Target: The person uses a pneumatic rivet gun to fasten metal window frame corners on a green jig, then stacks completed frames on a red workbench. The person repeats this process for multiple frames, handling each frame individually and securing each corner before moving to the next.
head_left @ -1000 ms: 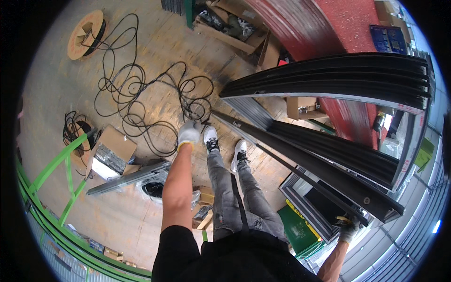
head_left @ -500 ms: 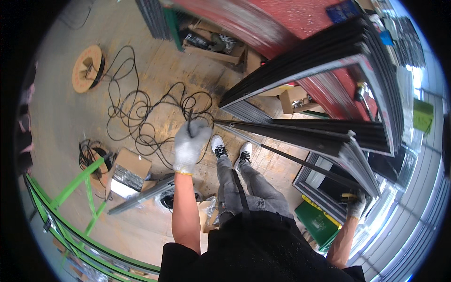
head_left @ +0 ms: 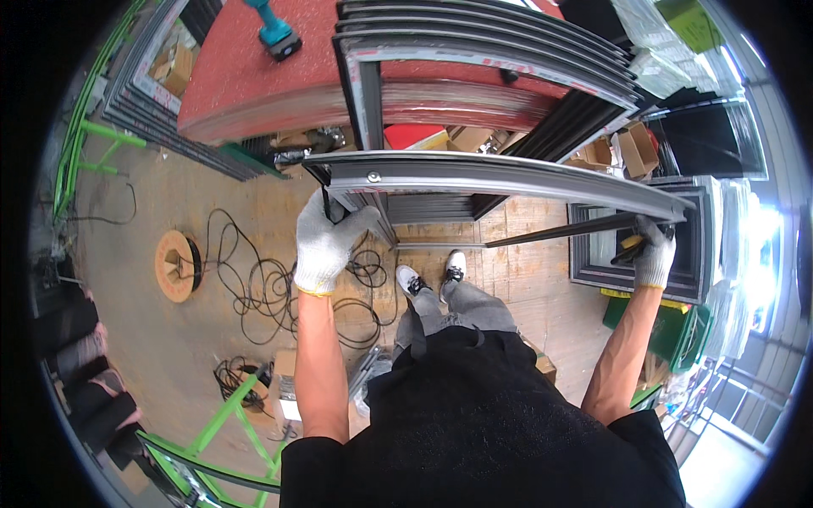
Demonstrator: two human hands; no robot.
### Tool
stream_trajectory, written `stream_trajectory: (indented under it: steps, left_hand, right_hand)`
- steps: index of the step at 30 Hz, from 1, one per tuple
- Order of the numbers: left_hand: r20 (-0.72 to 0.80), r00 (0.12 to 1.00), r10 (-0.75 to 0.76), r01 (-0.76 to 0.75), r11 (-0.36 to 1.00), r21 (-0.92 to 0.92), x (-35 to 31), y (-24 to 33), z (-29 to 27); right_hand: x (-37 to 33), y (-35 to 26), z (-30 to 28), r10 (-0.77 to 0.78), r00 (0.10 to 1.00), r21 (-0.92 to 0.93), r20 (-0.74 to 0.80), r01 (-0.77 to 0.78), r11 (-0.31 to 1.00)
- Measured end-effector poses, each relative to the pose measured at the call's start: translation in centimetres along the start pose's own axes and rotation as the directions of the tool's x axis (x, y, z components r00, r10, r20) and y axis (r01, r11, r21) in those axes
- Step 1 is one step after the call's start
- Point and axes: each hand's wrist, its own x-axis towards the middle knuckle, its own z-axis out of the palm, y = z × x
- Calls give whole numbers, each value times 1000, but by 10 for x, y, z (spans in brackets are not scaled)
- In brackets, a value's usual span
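A grey metal window frame (head_left: 508, 180) with dark sides stands upright before me, its top bar running left to right. My left hand (head_left: 326, 245), in a white knit glove, is at the left end of that bar; its thumb lies on the near side and its other fingers are partly hidden. A short black strip shows beside those fingers. At the frame's right end, my gloved right hand (head_left: 654, 254) has its fingers curled over the corner. A small tool with a yellow part (head_left: 631, 243) is tucked in the same hand, mostly covered.
Behind stand more dark frames (head_left: 500, 52) leaning on a red-topped bench (head_left: 246, 85), which carries a teal cordless drill (head_left: 278, 38). Loose black cable (head_left: 262, 292) and a wooden spool (head_left: 175, 267) lie on the floor at left. A green bin (head_left: 677, 339) is at right.
My view has turned to the right, toward the bench. The frame, slanting before, now lies across in front of me, and my left hand has come to its left end. My right hand remains at the other end.
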Motion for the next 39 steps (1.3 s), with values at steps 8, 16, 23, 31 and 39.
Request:
stream_trajectory:
  steps: [8, 16, 23, 31, 39]
  left_hand:
    - [6, 997, 71, -71, 997, 27, 4, -4, 16]
    - [53, 999, 3, -7, 997, 78, -2, -1, 31]
    - [15, 1000, 4, -9, 948, 319, 10, 16, 39]
    - [-154, 987, 41, 5, 958, 287, 41, 27, 22]
    - [-258, 963, 73, -36, 989, 143, 82, 4, 17]
  right_hand:
    - [10, -22, 8, -35, 999, 35, 15, 35, 999]
    - [50, 3, 12, -22, 999, 70, 38, 19, 997]
    - [72, 45, 1, 11, 998, 124, 60, -18, 992]
    - [75, 65, 56, -69, 990, 197, 120, 45, 979]
    - [91, 59, 102, -83, 991, 229, 100, 58, 972]
